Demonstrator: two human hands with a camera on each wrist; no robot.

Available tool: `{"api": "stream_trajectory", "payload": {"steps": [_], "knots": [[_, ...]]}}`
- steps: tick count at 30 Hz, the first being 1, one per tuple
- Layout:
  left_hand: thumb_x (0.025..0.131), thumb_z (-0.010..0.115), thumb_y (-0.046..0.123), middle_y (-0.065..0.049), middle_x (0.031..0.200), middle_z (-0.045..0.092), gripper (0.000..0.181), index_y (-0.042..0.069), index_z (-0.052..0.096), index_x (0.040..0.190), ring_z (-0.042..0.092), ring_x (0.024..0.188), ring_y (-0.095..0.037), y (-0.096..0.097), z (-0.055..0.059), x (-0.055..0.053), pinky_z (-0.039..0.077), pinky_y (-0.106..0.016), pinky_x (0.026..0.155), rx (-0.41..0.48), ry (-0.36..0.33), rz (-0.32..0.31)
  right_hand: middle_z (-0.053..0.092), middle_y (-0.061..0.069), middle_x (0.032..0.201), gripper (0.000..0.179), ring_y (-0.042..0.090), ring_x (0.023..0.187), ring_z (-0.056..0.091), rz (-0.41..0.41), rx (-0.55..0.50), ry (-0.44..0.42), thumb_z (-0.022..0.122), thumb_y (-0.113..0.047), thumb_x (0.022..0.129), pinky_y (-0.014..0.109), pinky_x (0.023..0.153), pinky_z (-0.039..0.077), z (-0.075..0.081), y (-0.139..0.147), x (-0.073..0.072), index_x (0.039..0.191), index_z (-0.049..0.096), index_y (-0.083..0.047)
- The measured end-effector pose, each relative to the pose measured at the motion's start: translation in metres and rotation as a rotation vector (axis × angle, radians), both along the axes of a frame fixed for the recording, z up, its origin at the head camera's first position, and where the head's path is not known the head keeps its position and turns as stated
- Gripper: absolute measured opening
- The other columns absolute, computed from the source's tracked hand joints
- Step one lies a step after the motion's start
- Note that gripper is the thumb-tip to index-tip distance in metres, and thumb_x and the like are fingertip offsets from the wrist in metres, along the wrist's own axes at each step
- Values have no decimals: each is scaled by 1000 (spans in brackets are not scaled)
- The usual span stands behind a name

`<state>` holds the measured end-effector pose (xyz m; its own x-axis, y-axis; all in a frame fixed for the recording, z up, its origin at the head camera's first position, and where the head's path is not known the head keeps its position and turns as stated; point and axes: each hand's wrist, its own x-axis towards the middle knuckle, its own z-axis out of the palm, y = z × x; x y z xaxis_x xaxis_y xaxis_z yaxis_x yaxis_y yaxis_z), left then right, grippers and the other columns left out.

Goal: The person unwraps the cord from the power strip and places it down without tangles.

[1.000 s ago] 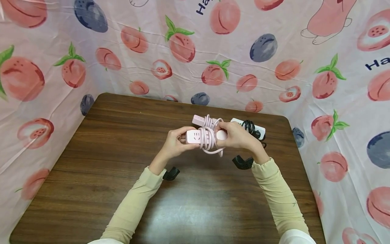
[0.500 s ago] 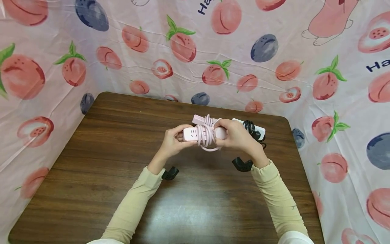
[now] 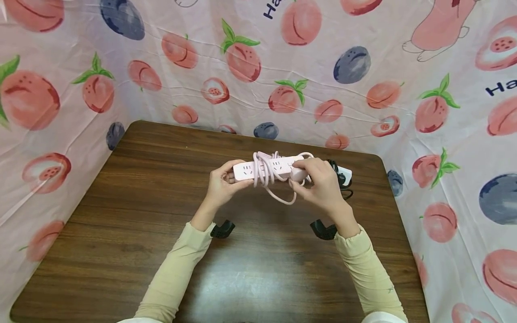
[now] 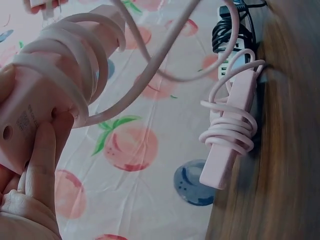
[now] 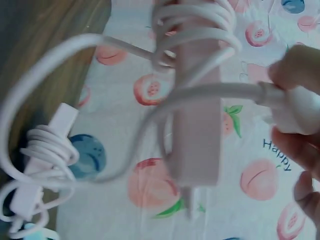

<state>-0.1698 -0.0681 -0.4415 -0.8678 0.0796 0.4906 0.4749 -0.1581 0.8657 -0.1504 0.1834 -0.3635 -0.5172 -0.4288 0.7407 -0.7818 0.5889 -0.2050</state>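
Observation:
My left hand (image 3: 220, 184) grips the left end of a pink power strip (image 3: 243, 171), held above the table with its socket face up. Its pale pink cord (image 3: 262, 169) wraps loosely round the strip's middle, and a loop hangs below. The round plug (image 3: 298, 174) at the cord's end is pinched between thumb and fingers of my right hand (image 3: 321, 186). In the left wrist view the prongs (image 4: 48, 12) show bare. The right wrist view has the plug beside the strip, apart from it.
On the table (image 3: 161, 179) behind my hands lies a second pink power strip (image 4: 220, 167), its cord wound round it. Near the back right is a white power strip (image 3: 345, 174) with a black cord (image 3: 343, 180). Fruit-patterned cloth (image 3: 181, 89) hangs round the table's back and sides.
The held strip has moved left and up with my left hand, and more of its socket face shows. My right hand has moved slightly right with the plug. The hanging cord loop has widened.

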Motion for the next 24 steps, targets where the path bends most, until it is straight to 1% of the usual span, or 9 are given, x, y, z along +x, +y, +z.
{"api": "stream_trajectory", "payload": {"steps": [2, 5, 8, 11, 15, 18, 22, 24], "knots": [[63, 70, -25, -25, 95, 62, 46, -19, 55, 107, 64, 78, -8, -2, 0, 0, 55, -21, 66, 14, 1, 15, 63, 12, 89, 31, 26, 79, 57, -7, -82, 8, 71, -7, 69, 39, 66, 43, -6, 2, 3, 98, 62, 0], [63, 69, -27, -15, 95, 64, 46, -20, 55, 106, 64, 77, -8, -5, 1, 0, 54, -20, 66, 38, -13, 31, 62, 17, 91, 32, 26, 75, 55, -38, -206, -4, 69, 0, 70, 34, 63, 44, -16, 6, 7, 101, 61, 4], [63, 69, -27, -7, 95, 64, 47, -20, 55, 107, 64, 76, -8, -8, 4, 2, 54, -20, 65, 47, -25, 38, 60, 20, 91, 36, 24, 69, 52, -89, -319, -46, 71, 8, 69, 24, 58, 43, -28, 12, 10, 103, 61, 6], [64, 69, -27, -4, 95, 64, 47, -20, 54, 108, 63, 76, -8, -12, 6, 3, 54, -20, 65, 45, -28, 37, 58, 23, 91, 39, 22, 72, 55, -138, -402, -104, 73, 15, 67, 16, 62, 47, -37, 16, 13, 104, 60, 9], [64, 66, -29, 1, 93, 64, 46, -22, 53, 108, 63, 76, -8, -18, 6, 4, 54, -19, 63, 54, -33, 39, 56, 28, 93, 38, 14, 81, 57, -181, -514, -188, 69, 21, 69, 11, 68, 48, -35, 18, 21, 104, 56, 16], [64, 65, -31, 4, 93, 65, 46, -23, 52, 107, 63, 76, -6, -24, 6, 4, 53, -18, 64, 66, -28, 51, 55, 31, 95, 36, 6, 82, 57, -215, -583, -234, 66, 22, 71, 11, 68, 49, -31, 25, 27, 105, 54, 19], [64, 64, -31, 3, 93, 65, 45, -24, 51, 107, 61, 78, -6, -32, 8, 4, 53, -17, 65, 86, -22, 64, 55, 33, 98, 36, 3, 81, 57, -247, -663, -286, 65, 20, 73, 10, 67, 49, -38, 43, 32, 107, 52, 22], [65, 63, -30, 2, 93, 65, 44, -25, 51, 107, 61, 78, -7, -36, 11, 5, 52, -16, 65, 102, -27, 65, 55, 30, 97, 35, 4, 80, 57, -253, -711, -314, 64, 19, 75, 10, 66, 48, -41, 52, 35, 108, 50, 23]]}}
